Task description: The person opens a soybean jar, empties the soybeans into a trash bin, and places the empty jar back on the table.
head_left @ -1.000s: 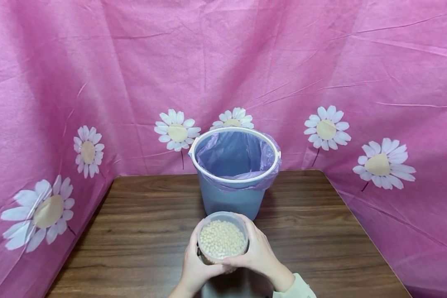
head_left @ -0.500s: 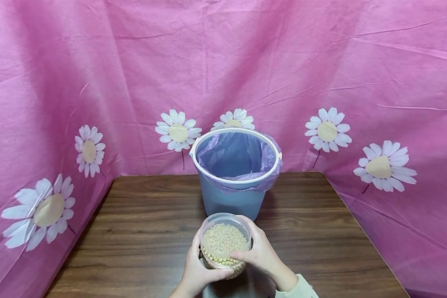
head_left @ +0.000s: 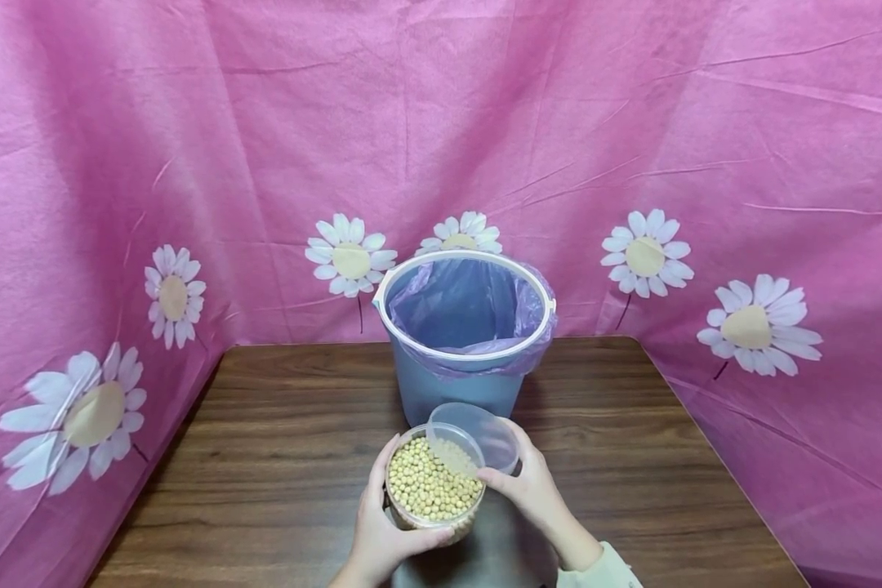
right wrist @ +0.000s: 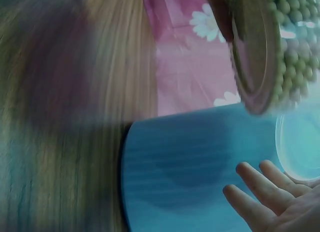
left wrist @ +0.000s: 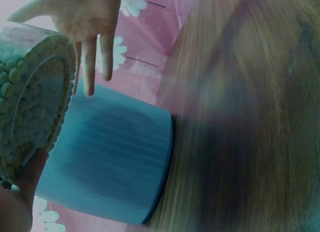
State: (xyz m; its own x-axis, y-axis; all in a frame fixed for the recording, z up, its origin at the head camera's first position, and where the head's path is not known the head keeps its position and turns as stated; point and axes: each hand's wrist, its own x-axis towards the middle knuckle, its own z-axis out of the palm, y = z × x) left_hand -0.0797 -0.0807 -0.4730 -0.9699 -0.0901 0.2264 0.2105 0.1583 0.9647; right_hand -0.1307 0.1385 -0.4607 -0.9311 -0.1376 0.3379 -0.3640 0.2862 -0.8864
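A clear round plastic tub point(head_left: 441, 523) full of pale yellow beans point(head_left: 426, 482) is held up by my left hand point(head_left: 382, 523), which grips it round its side. My right hand point(head_left: 532, 482) pinches the clear lid point(head_left: 488, 441) between thumb and fingers. The lid is off the tub, tilted, and overlaps its right rear rim in the head view. In the left wrist view the tub's base point(left wrist: 40, 102) shows, with a fingertip against it. The right wrist view has the lid point(right wrist: 302, 147) apart from the tub, above several extended fingers point(right wrist: 260, 184).
Just behind the hands a blue-grey bin point(head_left: 456, 396) stands on the brown wooden table point(head_left: 287, 465). A purple bag point(head_left: 532, 327) lines it under a white rim ring point(head_left: 478, 357). Pink cloth with printed daisies point(head_left: 349, 261) surrounds the table's back and sides.
The lid has come off the tub, and my right hand has moved it to the right and up. The beans now show uncovered. My left hand keeps its grip on the tub.
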